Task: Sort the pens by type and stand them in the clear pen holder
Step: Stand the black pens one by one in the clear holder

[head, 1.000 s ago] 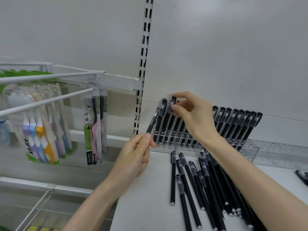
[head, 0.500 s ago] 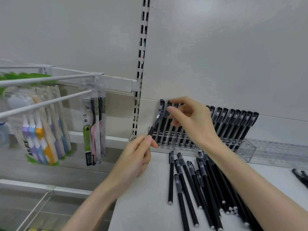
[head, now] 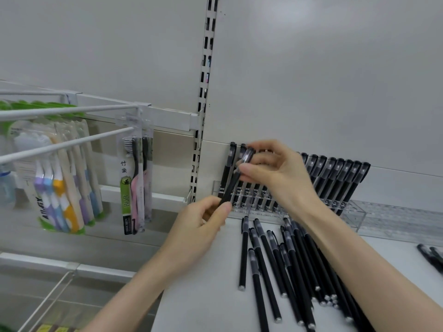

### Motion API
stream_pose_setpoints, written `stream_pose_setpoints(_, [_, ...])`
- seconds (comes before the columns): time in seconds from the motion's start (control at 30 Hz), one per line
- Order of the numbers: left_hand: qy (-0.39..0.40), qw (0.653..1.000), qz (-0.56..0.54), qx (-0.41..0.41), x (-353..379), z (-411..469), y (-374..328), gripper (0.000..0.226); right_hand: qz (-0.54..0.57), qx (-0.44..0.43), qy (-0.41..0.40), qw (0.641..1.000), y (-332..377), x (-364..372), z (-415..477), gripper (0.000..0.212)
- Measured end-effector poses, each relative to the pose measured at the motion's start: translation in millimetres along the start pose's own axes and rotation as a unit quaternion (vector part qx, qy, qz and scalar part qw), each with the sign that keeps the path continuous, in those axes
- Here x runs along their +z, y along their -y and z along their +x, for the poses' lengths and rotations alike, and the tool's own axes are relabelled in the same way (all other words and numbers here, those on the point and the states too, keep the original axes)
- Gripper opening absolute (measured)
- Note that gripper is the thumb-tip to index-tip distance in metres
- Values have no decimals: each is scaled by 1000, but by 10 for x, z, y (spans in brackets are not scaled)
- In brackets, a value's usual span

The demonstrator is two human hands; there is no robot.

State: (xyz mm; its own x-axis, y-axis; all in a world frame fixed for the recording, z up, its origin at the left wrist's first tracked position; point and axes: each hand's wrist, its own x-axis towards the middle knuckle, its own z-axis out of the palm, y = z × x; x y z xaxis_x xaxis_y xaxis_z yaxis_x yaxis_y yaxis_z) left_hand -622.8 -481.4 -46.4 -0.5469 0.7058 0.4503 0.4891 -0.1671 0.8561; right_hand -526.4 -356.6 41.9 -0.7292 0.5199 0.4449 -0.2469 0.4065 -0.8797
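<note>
A clear pen holder [head: 348, 207] stands against the back wall of the white shelf [head: 203, 295], with several black capped pens [head: 340, 178] leaning in its slots. My left hand [head: 199, 226] pinches the lower end of one black pen [head: 233, 182], tilted up to the right in front of the holder's left end. My right hand [head: 275, 173] holds that same pen near its cap with thumb and fingers, hiding the pens behind it. Several more black pens [head: 275, 259] lie loose on the shelf below the holder.
Packaged toothbrushes [head: 60, 188] hang from white hooks [head: 67, 142] on the left, with another pack [head: 136, 183] nearer the slotted upright [head: 203, 92]. A second clear holder section [head: 402, 221] stretches to the right. Two black pens [head: 431, 257] lie at the right edge.
My left hand has brought its pen up and right against the holder's left end. My right hand has dropped slightly and now grips this pen near its cap.
</note>
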Motion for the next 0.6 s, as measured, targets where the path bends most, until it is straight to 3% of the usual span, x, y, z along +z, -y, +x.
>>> stream_pose_setpoints(0.1, [-41, 993, 110, 4, -89, 98, 23, 19, -68, -65, -62, 994, 98, -135, 68, 34])
stream_pose_setpoints(0.33, [-48, 970, 239, 1, -4, 415, 142, 66, -141, -130, -123, 974, -4, -160, 206, 36])
stream_pose_setpoints(0.6, [-62, 969, 237, -6, 41, 478, 256, 49, -172, -134, -122, 968, -121, -127, 248, 37])
